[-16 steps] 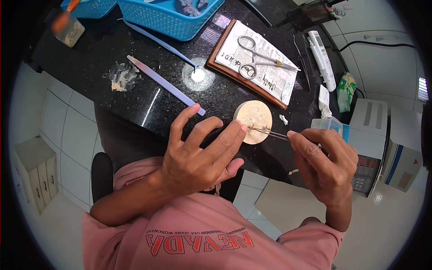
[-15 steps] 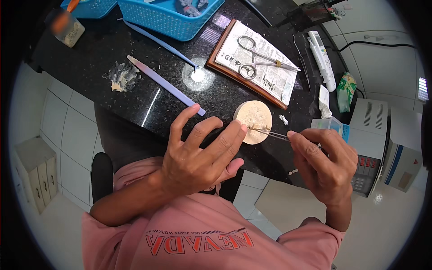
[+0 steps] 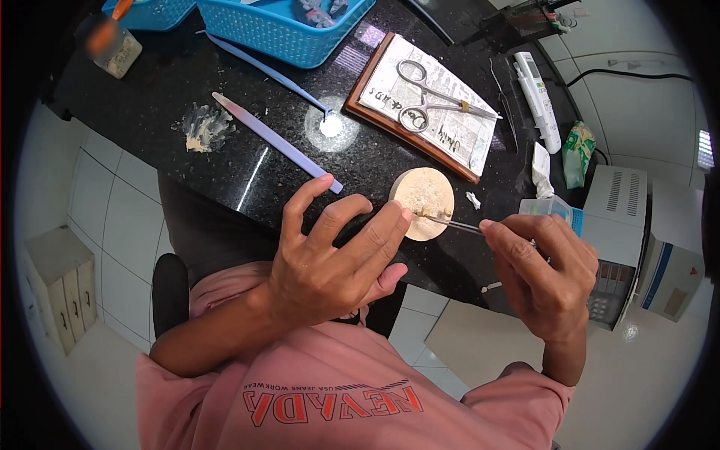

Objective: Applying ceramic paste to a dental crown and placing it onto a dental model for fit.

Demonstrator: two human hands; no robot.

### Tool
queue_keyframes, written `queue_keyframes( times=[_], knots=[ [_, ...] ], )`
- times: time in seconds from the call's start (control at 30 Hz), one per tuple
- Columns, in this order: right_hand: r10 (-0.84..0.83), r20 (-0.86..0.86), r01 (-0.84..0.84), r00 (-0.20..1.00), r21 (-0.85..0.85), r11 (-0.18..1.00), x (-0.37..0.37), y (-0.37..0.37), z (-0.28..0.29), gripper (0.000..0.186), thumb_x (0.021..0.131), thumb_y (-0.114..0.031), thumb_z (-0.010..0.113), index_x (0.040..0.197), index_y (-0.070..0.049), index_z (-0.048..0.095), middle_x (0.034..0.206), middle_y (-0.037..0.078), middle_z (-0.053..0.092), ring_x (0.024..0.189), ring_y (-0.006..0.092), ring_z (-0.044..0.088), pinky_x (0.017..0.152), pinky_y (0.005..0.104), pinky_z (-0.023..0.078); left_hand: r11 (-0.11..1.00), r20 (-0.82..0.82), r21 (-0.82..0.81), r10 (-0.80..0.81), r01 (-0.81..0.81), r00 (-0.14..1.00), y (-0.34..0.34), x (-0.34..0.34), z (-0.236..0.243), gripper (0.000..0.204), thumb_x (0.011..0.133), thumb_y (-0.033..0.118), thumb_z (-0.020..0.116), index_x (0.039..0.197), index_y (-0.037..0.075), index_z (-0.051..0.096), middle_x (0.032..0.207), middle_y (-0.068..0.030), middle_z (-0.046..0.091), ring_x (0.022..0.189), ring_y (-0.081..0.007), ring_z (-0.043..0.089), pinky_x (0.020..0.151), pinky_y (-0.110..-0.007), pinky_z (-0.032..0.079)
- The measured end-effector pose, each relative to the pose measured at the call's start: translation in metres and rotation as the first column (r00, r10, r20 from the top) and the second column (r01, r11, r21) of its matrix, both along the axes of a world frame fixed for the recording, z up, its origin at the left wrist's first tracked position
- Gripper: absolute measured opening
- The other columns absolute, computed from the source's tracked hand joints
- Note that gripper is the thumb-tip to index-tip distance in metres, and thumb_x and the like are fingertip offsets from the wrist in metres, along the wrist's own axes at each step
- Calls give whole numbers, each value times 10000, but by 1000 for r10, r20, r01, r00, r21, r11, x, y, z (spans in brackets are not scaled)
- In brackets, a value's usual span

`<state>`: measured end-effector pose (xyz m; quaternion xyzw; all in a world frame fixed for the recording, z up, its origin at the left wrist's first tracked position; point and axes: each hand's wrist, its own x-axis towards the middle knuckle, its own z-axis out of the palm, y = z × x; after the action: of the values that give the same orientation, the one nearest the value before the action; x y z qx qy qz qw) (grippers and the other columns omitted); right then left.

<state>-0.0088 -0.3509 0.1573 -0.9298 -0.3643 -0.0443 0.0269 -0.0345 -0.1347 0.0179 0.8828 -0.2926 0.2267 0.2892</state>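
Observation:
A round, cream, plaster-like disc (image 3: 421, 187) lies on the dark speckled counter, with small brownish pieces on its top. My left hand (image 3: 337, 255) is open, its fingers spread. Its index fingertip rests on the disc's left part and its thumb stays apart from it. From the right, my right hand (image 3: 544, 262) is closed round metal tweezers (image 3: 465, 226). The tips reach the small pieces on the disc, and their prongs look pressed together. Whether the tips pinch a piece is too small to tell.
Behind the disc, scissor-like forceps (image 3: 431, 101) lie on a paper-covered wooden board (image 3: 409, 139). A purple spatula (image 3: 277, 142) and a blue-handled tool (image 3: 262, 71) lie to the left. Blue baskets (image 3: 289, 34) stand at the back. Small clear container (image 3: 544, 206) sits near my right hand.
The tweezers' two prongs showed apart earlier and now look drawn together. Both hands and the disc keep nearly the same place.

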Motion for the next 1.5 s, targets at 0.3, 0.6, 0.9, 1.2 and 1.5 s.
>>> queue_keyframes(
  times=[0.3,0.6,0.9,1.2,1.5],
  knots=[
    [15,32,-15,999,8,1000,2,-3,-4,343,645,-3,770,980,-47,708,801,45,633,600,155,562,474,277,409,1000,5,-2,6,-6,1000,-1,1,1,415,809,381,666,1103,96,729,1110,11,658,961,-196,525,1023,-498,353],
    [-9,18,8,1000,16,1000,2,1,-1,365,671,28,781,1019,-74,731,763,49,631,601,160,568,472,286,397,1000,21,-4,3,-3,1000,0,2,2,408,791,367,686,1090,93,730,1087,14,658,948,-193,525,1017,-490,345],
    [4,36,-4,999,4,1000,1,-1,-2,383,657,7,813,1023,-78,738,757,48,632,603,156,574,477,280,406,1000,9,-18,4,-4,1000,0,2,3,402,774,349,703,1084,94,732,1085,16,657,949,-190,523,1016,-492,340],
    [12,62,-10,998,-32,999,-1,1,1,369,664,7,803,1020,-67,744,765,49,645,593,148,558,463,271,388,1000,10,-9,1,-1,1000,0,3,2,409,773,353,704,1088,94,731,1085,15,658,947,-189,524,1016,-494,338],
    [32,74,-30,997,-26,999,0,-3,-2,379,660,3,800,1030,-59,741,757,53,641,587,144,548,457,277,369,1000,-14,-2,-3,3,1000,0,2,7,410,777,358,698,1087,91,732,1090,12,661,962,-193,530,1028,-510,327]
  ],
)
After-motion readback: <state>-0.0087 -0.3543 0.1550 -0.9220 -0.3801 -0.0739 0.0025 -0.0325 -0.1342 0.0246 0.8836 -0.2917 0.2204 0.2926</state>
